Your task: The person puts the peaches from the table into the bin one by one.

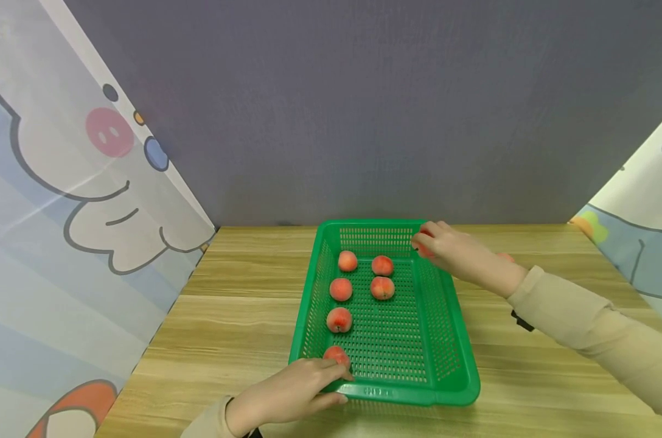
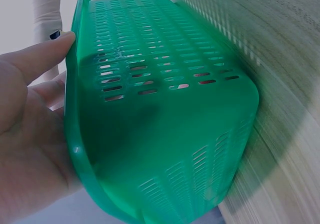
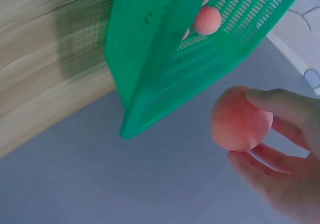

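Note:
A green plastic basket (image 1: pixel 377 392) with slotted walls stands on the table and holds several red-orange peaches (image 1: pixel 340 289). My left hand (image 1: pixel 292 389) grips its near rim at the left corner, fingers over the edge and thumb on the outer side. Close by those fingers, inside the corner, lies one peach (image 1: pixel 337 356). In the left wrist view the thumb (image 2: pixel 42 56) rests against the basket rim (image 2: pixel 72 104). Over the far right corner, my right hand (image 1: pixel 451 249) pinches another peach (image 3: pixel 240 119) between thumb and fingertips, raised near rim height.
On the wooden table (image 1: pixel 243 304), right of the basket, another peach (image 1: pixel 505 257) shows partly behind the right forearm. A grey wall (image 1: pixel 331 109) rises at the table's back edge. Cartoon-printed sheets (image 1: pixel 90 182) flank both sides.

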A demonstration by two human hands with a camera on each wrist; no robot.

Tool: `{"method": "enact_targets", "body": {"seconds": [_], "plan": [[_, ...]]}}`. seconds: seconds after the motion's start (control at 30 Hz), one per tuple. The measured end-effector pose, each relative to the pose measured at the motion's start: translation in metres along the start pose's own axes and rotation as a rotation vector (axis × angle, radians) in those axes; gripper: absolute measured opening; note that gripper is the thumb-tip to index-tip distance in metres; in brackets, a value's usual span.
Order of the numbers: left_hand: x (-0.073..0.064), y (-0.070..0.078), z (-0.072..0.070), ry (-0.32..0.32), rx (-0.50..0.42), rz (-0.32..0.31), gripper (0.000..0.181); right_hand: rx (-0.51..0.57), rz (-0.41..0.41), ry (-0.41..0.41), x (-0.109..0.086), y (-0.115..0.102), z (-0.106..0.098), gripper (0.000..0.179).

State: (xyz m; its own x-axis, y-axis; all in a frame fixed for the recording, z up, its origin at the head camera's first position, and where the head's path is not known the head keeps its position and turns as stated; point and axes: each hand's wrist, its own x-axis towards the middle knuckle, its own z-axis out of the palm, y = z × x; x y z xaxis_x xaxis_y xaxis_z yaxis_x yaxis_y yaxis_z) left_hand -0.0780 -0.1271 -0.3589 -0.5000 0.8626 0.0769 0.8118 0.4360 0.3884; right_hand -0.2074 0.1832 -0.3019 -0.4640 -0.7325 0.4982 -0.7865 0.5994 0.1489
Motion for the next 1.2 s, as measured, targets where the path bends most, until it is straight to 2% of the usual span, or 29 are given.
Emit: {"method": "enact_targets", "body": {"seconds": [0.13, 0.33, 0.47, 0.63, 0.87, 0.97, 1.2], "plan": [[0.0, 0.0, 0.0, 0.003, 0.002, 0.002, 0.028, 0.024, -0.009, -0.04, 0.009, -0.006, 0.001, 0.03], [0.0, 0.0, 0.0, 0.006, 0.002, 0.005, 0.028, 0.054, -0.073, -0.091, 0.02, -0.016, 0.002, 0.028], [0.0, 0.0, 0.0, 0.003, -0.003, 0.0, 0.028, 0.062, -0.066, -0.156, 0.027, -0.023, 0.005, 0.022], [0.0, 0.0, 0.0, -0.001, -0.003, -0.005, 0.028, 0.019, -0.079, -0.232, 0.034, -0.031, 0.009, 0.024], [0.0, 0.0, 0.0, 0.003, 0.001, -0.003, 0.027, 0.106, -0.07, -0.376, 0.043, -0.045, 0.014, 0.024], [0.0, 0.001, -0.001, 0.003, 0.007, 0.0, 0.028, 0.107, -0.078, -0.439, 0.045, -0.051, 0.017, 0.026], [0.0, 0.001, -0.002, 0.004, 0.011, 0.006, 0.027, 0.132, -0.114, -0.516, 0.046, -0.062, 0.023, 0.027]]}}
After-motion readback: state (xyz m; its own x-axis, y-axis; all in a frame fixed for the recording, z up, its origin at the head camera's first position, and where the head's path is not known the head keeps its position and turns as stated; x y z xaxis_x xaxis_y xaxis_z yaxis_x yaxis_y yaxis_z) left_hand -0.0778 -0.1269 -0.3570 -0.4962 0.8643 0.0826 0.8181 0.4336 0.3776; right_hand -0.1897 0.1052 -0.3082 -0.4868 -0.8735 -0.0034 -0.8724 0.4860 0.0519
